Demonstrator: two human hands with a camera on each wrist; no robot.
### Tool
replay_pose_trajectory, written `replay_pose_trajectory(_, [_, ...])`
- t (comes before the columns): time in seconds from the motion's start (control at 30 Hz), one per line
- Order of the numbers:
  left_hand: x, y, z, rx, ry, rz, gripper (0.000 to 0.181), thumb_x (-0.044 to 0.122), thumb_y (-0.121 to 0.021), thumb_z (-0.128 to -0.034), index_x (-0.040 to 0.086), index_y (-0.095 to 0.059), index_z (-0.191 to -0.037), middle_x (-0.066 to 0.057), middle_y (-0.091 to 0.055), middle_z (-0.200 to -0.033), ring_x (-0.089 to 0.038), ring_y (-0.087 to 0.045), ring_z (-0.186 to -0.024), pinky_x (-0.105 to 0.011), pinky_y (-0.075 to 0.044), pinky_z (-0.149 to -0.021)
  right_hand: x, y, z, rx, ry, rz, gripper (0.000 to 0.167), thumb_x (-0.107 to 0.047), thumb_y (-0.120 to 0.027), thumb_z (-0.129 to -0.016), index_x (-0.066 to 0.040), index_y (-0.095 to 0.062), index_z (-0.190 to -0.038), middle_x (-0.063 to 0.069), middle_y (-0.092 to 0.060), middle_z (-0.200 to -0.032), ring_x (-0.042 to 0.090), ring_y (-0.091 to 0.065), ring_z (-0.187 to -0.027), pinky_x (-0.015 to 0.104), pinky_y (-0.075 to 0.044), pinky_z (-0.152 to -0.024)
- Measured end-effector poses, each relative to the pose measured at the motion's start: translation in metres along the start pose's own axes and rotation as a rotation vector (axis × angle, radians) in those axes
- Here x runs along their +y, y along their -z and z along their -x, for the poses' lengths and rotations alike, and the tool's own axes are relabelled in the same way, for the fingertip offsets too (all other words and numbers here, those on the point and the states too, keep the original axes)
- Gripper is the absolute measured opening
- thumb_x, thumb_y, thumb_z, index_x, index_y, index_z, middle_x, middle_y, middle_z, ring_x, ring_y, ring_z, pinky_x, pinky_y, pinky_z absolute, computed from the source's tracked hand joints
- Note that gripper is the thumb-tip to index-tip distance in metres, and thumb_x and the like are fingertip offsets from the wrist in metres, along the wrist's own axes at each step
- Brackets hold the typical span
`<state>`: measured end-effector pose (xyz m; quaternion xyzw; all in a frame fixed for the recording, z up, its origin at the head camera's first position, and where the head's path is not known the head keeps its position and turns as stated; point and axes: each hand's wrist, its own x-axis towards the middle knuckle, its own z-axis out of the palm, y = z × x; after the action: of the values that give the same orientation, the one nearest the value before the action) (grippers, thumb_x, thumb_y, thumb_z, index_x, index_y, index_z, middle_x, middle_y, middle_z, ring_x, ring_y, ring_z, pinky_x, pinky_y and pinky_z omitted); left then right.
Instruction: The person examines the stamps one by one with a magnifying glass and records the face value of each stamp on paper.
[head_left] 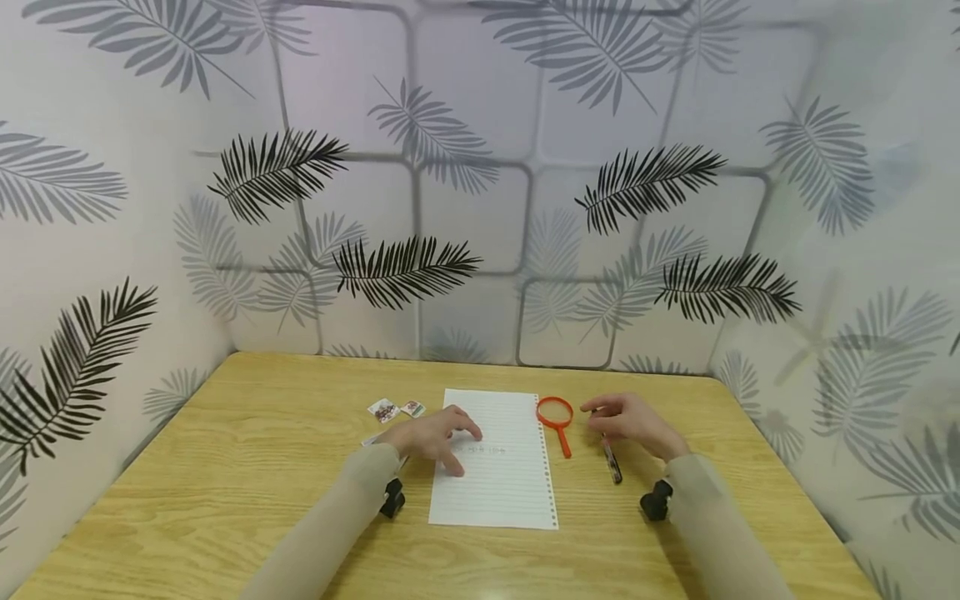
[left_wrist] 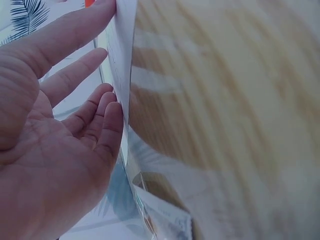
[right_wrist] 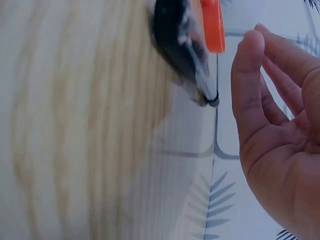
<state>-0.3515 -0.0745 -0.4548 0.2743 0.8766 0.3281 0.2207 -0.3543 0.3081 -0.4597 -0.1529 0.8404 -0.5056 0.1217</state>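
Observation:
On the lined sheet of paper point(head_left: 495, 500) rests my left hand point(head_left: 431, 435), its fingers spread over the left side near some faint writing. In the left wrist view the fingertips meet the paper point(left_wrist: 122, 30), and nothing is gripped. My right hand point(head_left: 630, 421) hovers beside and partly over a dark patterned pen point(head_left: 611, 462), hiding its far end. The right wrist view shows a gap between those loosely bent fingers and the pen point(right_wrist: 175, 37). Between the paper and the pen, a red-orange magnifying glass point(head_left: 564, 442) lies with its rim touching the paper's edge.
Two small printed packets point(head_left: 384, 410) lie beyond the left hand. Another flat, shiny item point(head_left: 371, 439) sits partly hidden beside that hand. The wooden table point(head_left: 225, 500) is bounded by leaf-patterned walls at the back and both sides.

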Motion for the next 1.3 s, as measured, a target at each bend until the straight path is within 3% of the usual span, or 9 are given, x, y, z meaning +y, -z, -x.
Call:
replay_pose_trajectory(0.33, [0.0, 0.0, 0.003, 0.015, -0.036, -0.046, 0.052, 0.006, -0.083, -0.0762, 0.014, -0.064, -0.124, -0.006, -0.043, -0.139, -0.034, -0.045, -0.127, -0.05, -0.037, -0.108, -0.014, -0.027, -0.008, -0.133, -0.008, -0.031, 0.037, -0.01, -0.068, -0.092, 0.006, -0.062, -0.125, 0.02, -0.069, -0.111, 0.02, -0.071, -0.083, 0.037, -0.059, -0.075])
replay_pose_trajectory(0.5, [-0.001, 0.0, 0.002, 0.046, -0.016, -0.048, 0.046, 0.006, -0.083, -0.0764, 0.015, -0.067, -0.119, -0.003, -0.049, -0.136, -0.031, -0.049, -0.12, -0.048, -0.04, -0.105, -0.016, -0.034, -0.013, -0.172, -0.023, -0.01, 0.034, -0.007, -0.068, -0.091, 0.007, -0.063, -0.122, 0.019, -0.071, -0.103, 0.016, -0.069, -0.078, 0.032, -0.059, -0.07])
replay_pose_trajectory(0.7, [0.0, 0.002, 0.002, 0.107, 0.012, 0.004, 0.044, 0.005, -0.082, -0.0762, 0.015, -0.067, -0.116, -0.004, -0.056, -0.129, -0.028, -0.053, -0.117, -0.047, -0.043, -0.102, -0.018, -0.039, -0.019, -0.147, -0.018, 0.119, 0.029, -0.012, -0.07, -0.09, 0.002, -0.069, -0.115, 0.009, -0.072, -0.095, 0.01, -0.059, -0.067, 0.026, -0.051, -0.061])
replay_pose_trajectory(0.87, [0.002, 0.003, 0.001, 0.1, 0.018, 0.009, 0.045, 0.004, -0.082, -0.0759, 0.014, -0.067, -0.117, -0.005, -0.056, -0.129, -0.029, -0.052, -0.118, -0.047, -0.043, -0.102, -0.019, -0.042, -0.023, -0.136, -0.035, 0.205, 0.023, -0.018, -0.072, -0.09, -0.003, -0.073, -0.107, 0.002, -0.068, -0.078, 0.011, -0.052, -0.06, 0.025, -0.046, -0.058])
replay_pose_trajectory(1.07, [0.001, 0.003, 0.001, 0.101, 0.015, -0.003, 0.041, 0.008, -0.081, -0.0784, 0.014, -0.067, -0.116, -0.005, -0.057, -0.129, -0.029, -0.052, -0.121, -0.047, -0.042, -0.104, -0.02, -0.046, -0.026, -0.094, -0.048, 0.296, 0.012, -0.012, -0.073, -0.087, -0.005, -0.072, -0.098, -0.001, -0.066, -0.076, 0.011, -0.053, -0.059, 0.025, -0.048, -0.055])
replay_pose_trajectory(1.3, [0.0, 0.003, 0.001, 0.107, 0.027, 0.02, 0.039, 0.012, -0.081, -0.0796, 0.017, -0.067, -0.116, -0.003, -0.057, -0.13, -0.029, -0.052, -0.122, -0.047, -0.041, -0.105, -0.023, -0.048, -0.026, -0.038, -0.097, 0.298, 0.013, -0.008, -0.069, -0.086, -0.006, -0.073, -0.098, 0.002, -0.064, -0.075, 0.011, -0.057, -0.06, 0.026, -0.052, -0.056])
